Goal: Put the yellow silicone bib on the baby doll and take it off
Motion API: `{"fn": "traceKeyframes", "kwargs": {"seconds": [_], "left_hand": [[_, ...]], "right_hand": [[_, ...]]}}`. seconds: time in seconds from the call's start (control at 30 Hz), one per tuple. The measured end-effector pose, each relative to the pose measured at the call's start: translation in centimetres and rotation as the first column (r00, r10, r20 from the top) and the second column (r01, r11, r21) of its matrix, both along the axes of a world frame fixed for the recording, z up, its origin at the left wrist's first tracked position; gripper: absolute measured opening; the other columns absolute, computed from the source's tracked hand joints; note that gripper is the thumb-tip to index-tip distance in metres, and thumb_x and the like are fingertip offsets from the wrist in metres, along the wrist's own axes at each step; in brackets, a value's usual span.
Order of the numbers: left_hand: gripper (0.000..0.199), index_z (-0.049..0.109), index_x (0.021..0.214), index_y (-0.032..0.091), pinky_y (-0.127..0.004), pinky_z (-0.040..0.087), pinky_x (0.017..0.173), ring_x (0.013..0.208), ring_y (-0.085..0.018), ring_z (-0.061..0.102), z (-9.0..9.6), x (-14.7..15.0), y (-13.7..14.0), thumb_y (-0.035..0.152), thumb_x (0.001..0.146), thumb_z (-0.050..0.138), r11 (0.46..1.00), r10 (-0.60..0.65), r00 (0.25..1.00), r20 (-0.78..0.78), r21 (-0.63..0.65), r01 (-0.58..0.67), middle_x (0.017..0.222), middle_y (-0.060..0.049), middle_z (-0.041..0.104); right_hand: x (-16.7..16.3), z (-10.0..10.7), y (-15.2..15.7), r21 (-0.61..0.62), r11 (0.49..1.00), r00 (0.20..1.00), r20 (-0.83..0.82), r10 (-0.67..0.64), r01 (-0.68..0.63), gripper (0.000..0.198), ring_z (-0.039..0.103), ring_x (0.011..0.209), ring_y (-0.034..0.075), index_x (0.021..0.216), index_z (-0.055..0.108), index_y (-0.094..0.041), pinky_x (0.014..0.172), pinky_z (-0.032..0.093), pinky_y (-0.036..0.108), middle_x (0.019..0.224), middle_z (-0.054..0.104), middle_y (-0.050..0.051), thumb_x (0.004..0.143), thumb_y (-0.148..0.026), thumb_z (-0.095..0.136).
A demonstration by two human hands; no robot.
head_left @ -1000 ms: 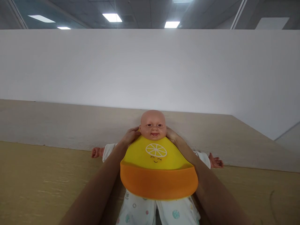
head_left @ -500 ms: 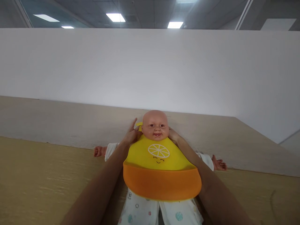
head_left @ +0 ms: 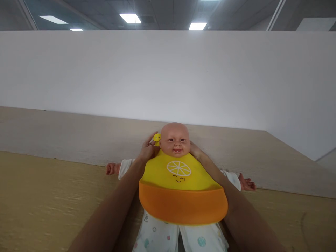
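Observation:
A baby doll (head_left: 174,138) lies on its back, face up, arms spread to both sides. Over its chest spreads a yellow bib (head_left: 157,171) with a lemon-slice print and an orange catch pocket (head_left: 183,206). Beside the doll's head on the left, my left hand (head_left: 148,149) pinches the bib's yellow neck strap (head_left: 156,137), whose end with small holes stands up by the ear. My right hand (head_left: 194,149) reaches behind the doll's neck on the other side; its fingertips are hidden there.
The doll lies across a yellowish surface (head_left: 52,199) and a pale beige strip (head_left: 78,134) behind it. A white wall panel (head_left: 168,77) rises at the back. The doll's printed white trousers (head_left: 157,234) reach the bottom edge of the view.
The strap end by the left ear has turned so its face with holes shows. My left fingers have closed in around it. My right hand has stayed at the neck.

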State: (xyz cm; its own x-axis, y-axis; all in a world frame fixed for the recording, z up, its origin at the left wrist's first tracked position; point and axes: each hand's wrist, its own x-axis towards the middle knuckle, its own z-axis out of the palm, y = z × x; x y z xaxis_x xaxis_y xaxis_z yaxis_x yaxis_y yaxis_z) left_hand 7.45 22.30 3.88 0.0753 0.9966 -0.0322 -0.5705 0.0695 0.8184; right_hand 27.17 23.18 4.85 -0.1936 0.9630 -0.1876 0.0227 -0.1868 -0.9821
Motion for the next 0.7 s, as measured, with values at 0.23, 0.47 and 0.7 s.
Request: {"fn": "traceKeyframes", "kwargs": {"seconds": [0.23,0.47,0.7], "left_hand": [[0.103,0.029,0.141,0.015,-0.018,0.030,0.043,0.042,-0.008,0.049,-0.5,0.0,0.5,-0.002,0.044,0.058,0.995,0.100,0.991,-0.084,-0.019,-0.101,0.062,0.006,0.062],[0.043,0.060,0.090,0.012,-0.022,0.042,0.055,0.058,-0.012,0.059,0.3,0.2,0.3,0.010,0.047,0.064,0.997,0.018,1.000,-0.001,-0.073,-0.018,0.069,-0.001,0.064],[0.025,0.060,0.079,0.015,-0.022,0.043,0.052,0.054,-0.011,0.057,-0.8,0.1,0.9,0.023,0.058,0.072,0.995,0.076,0.996,-0.038,-0.058,-0.078,0.065,0.001,0.061]], "right_hand": [[0.4,0.0,0.7,-0.005,0.995,0.980,0.171,0.100,-0.101,0.078,0.040,0.069,-0.004,0.101,0.057,-0.001,0.068,0.041,0.009,0.071,0.054,0.006,0.048,-0.057,0.067],[0.6,-0.6,1.0,-0.007,0.993,0.974,0.197,0.115,-0.116,0.089,0.039,0.071,-0.004,0.108,0.055,-0.005,0.068,0.039,0.010,0.079,0.056,0.006,0.046,-0.069,0.064],[0.7,-0.6,0.7,0.064,0.994,0.973,0.219,0.076,-0.092,0.081,0.041,0.072,-0.004,0.103,0.055,-0.004,0.068,0.039,0.008,0.080,0.056,0.006,0.050,-0.063,0.064]]}}
